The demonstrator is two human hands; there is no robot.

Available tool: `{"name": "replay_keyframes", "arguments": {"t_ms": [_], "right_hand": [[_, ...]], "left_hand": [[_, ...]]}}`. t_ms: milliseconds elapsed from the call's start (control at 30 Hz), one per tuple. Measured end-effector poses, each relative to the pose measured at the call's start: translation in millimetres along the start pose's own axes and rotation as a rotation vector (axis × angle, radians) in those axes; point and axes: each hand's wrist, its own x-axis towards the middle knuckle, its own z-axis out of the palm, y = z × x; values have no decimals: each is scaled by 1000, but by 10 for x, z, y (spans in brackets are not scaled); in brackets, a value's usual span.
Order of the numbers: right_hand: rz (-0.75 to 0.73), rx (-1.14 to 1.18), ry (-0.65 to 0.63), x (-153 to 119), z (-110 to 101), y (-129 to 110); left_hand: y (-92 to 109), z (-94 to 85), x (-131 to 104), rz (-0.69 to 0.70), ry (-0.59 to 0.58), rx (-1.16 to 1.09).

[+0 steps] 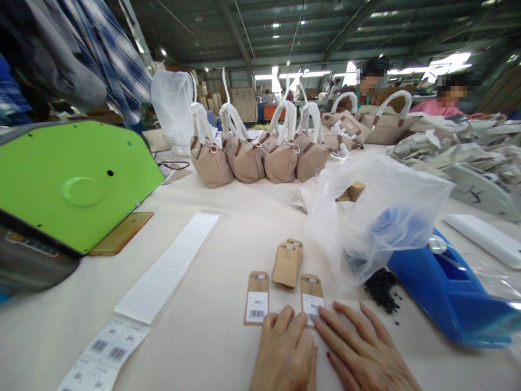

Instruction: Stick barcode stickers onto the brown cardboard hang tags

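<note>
Left grip, right grip: at tag | plastic bag: brown pieces inside

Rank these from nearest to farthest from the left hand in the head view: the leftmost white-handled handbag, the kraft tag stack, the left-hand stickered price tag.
From the left hand:
1. Left-hand stickered price tag: by the fingers, slightly left.
2. Kraft tag stack: straight ahead, past the tag.
3. Leftmost white-handled handbag: well beyond, ahead and left.
</note>
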Motion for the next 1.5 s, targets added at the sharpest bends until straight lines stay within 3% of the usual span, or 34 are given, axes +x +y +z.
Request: {"name": "replay_keyframes", "arguments": {"t_ms": [133,200,367,467,700,900,1033,1133,1200,1300,1367,1500], "right_hand": [[236,126,71,79,144,-104],[182,86,51,134,185,-117],[-122,-13,34,92,140,7],[-113,23,31,51,117,43],[84,-58,-29,160,227,-91],[-86,9,-28,189,58,10],[-123,115,24,155,-26,76],[46,113,78,146,55,25],[172,16,110,166,164,-43],[197,-134,116,211,315,-142],[160,-173,109,224,357,-179],[82,-172,110,185,312,-180]], "left_hand": [[11,2,3,-3,-7,5],[11,4,-1,-1,-12,2],[21,17,-34,-20,-37,-24],[35,24,-61,-18,-55,-19],[27,-74,-37,-70,-150,-135],[70,-157,40,-128,-182,-169],[-39,-258,-29,-158,-147,-256],[-228,-367,-108,-256,-146,-18],[-336,-411,-125,-351,-242,198],[-389,-417,-101,-377,-456,284],[-360,-393,-103,-353,-524,302],[-220,-264,-241,-187,-412,412]]}}
